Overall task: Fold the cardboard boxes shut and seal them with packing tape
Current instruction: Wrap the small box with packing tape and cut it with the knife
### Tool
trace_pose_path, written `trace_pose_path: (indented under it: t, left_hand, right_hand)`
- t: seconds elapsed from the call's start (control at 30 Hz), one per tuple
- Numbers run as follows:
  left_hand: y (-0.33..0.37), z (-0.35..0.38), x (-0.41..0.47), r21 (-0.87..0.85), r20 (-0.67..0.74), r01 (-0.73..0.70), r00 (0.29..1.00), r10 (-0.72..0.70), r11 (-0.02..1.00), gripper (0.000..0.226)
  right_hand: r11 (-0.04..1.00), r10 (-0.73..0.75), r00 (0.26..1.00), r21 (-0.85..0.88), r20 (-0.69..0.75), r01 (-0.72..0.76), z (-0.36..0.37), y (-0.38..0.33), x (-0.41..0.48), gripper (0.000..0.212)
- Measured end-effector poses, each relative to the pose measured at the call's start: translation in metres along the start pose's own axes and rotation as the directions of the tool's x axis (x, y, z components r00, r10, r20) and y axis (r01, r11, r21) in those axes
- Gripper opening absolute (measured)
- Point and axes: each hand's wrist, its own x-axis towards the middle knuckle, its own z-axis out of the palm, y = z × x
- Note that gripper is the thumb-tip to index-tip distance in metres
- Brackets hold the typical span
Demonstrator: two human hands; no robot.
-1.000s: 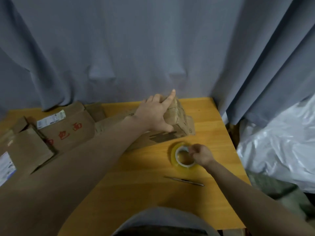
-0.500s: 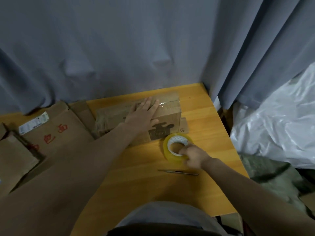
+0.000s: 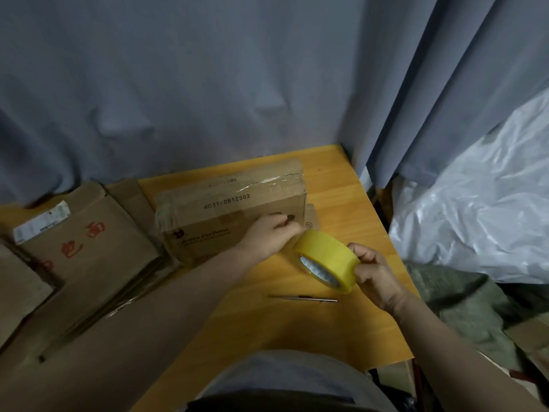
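head view: folded box [image 3: 231,212] at counter [image 3: 335,191] centre. right hand [image 3: 375,270] clamped on tape roll [image 3: 326,260] at box's 4 o'clock. left hand [image 3: 271,236] pinched at roll edge, likely freeing tape end. next: stick end across box seam.

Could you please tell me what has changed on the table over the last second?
The right hand has lifted the tape roll off the table and holds it tilted in the air. The left hand has come off the top of the box and now reaches to the roll, at the box's front. The box now lies flat. The thin metal tool and flattened cardboard stayed put.
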Motion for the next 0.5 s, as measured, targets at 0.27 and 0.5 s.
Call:
trace_pose_path:
  t: [0.27,0.5]
  left_hand:
    - [0.008,0.015,-0.004,-0.224,-0.001,0.036,0.999,-0.037,0.974,0.034]
    - [0.014,0.015,0.001,-0.256,-0.076,-0.002,0.997,-0.018,0.967,0.007]
  right_hand:
    - [0.987,-0.106,0.991,-0.129,-0.083,0.094,0.001,-0.010,-0.014,0.026]
    - [0.978,-0.137,0.982,-0.173,-0.131,0.113,-0.003,-0.020,-0.016,0.025]
